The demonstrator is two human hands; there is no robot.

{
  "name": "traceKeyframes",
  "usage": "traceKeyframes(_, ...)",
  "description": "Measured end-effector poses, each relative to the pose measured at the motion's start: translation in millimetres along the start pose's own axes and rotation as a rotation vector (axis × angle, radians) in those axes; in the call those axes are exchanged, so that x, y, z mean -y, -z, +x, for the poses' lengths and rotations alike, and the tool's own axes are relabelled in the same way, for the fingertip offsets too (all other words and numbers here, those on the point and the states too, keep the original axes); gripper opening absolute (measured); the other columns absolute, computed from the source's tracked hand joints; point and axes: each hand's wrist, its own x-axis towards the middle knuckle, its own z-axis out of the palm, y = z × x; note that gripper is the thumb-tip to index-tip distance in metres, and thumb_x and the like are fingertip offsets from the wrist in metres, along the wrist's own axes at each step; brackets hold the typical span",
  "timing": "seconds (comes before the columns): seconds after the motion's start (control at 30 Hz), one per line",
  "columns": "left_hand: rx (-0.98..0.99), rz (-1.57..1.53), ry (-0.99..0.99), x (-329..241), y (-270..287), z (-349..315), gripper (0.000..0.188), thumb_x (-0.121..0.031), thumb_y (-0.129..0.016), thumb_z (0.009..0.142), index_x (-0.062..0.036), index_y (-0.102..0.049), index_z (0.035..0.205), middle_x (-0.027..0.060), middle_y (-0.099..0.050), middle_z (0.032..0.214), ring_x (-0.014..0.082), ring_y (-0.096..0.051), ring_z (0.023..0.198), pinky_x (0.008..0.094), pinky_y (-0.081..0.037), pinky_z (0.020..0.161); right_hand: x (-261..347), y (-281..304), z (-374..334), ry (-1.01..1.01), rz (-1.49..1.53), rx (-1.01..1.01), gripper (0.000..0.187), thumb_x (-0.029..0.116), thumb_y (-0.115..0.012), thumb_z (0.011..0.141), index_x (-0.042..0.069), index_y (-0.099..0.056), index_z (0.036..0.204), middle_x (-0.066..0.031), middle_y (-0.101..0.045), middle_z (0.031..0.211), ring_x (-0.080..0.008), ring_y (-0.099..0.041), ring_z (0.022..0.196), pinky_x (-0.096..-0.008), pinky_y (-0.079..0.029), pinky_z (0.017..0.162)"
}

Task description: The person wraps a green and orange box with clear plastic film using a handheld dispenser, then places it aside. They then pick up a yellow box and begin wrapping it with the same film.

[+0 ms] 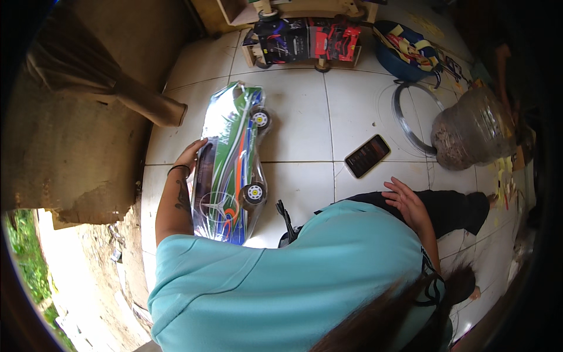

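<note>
1. The left hand [190,155] grips the edge of a plastic-wrapped toy bus [231,164] lying on the white tiled floor [299,117].
2. The right hand [404,199], fingers spread, rests on a dark-clad knee [454,208].
3. Nearby: phone [367,155], wire coil [410,117], clear sack [472,129].
4. The person's turquoise shirt [293,281] hides the bus's near end.

The left arm reaches forward from a teal sleeve, forearm bare and tattooed along its inner side, a dark band around the wrist. The left hand [190,154] is raised ahead of the body with its fingers curled in a grip, knuckles turned outward to the person's left. The right arm bends across the front of the torso, elbow tucked low. The right hand [406,202] lies open, palm down, fingers spread and loosely extended, holding nothing, resting over the dark-clothed leg.
</note>
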Motion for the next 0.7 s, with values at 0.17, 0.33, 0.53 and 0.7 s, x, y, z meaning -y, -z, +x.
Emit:
traceKeyframes(0.17,0.157,-0.236,0.225,32,-14,-33,0.067,-0.058,-0.060,0.083,-0.0069,-0.058,0.126,0.0134,-0.066,0.114,0.0211,-0.066,0.096,0.0337,-0.049,0.090,2,-1,0,0.004,-0.033,0.012,0.060,0.025,-0.050,0.096,0.000,-0.029,0.146,-0.0203,-0.040,0.142,-0.0273,-0.050,0.122,-0.0369,-0.039,0.102)
traceKeyframes(0.33,0.386,-0.496,0.401,37,-2,-36,0.079,-0.070,-0.051,0.082,-0.0075,-0.055,0.129,0.0164,-0.059,0.126,0.0286,-0.061,0.108,0.0432,-0.047,0.095,4,-3,-1,0.028,-0.061,0.008,0.063,0.028,-0.052,0.096,0.000,-0.028,0.146,-0.0199,-0.040,0.143,-0.0270,-0.050,0.122,-0.0369,-0.040,0.101)
traceKeyframes(0.53,0.407,-0.303,0.172,10,-53,-40,0.073,-0.066,-0.043,0.089,-0.0063,-0.052,0.130,0.0114,-0.066,0.109,0.0197,-0.065,0.096,0.0350,-0.054,0.083,4,-4,-1,0.016,-0.078,0.002,0.062,0.028,-0.051,0.095,0.000,-0.028,0.146,-0.0188,-0.040,0.143,-0.0259,-0.050,0.122,-0.0363,-0.039,0.101)
traceKeyframes(0.7,0.266,0.064,0.157,-18,-127,-57,0.110,-0.054,-0.066,0.079,-0.0071,0.003,0.150,0.0196,-0.035,0.145,0.0257,-0.043,0.129,0.0345,-0.034,0.106,5,-6,-2,0.013,-0.073,0.018,0.063,0.029,-0.053,0.095,0.001,-0.028,0.146,-0.0190,-0.040,0.143,-0.0258,-0.049,0.122,-0.0357,-0.039,0.101)
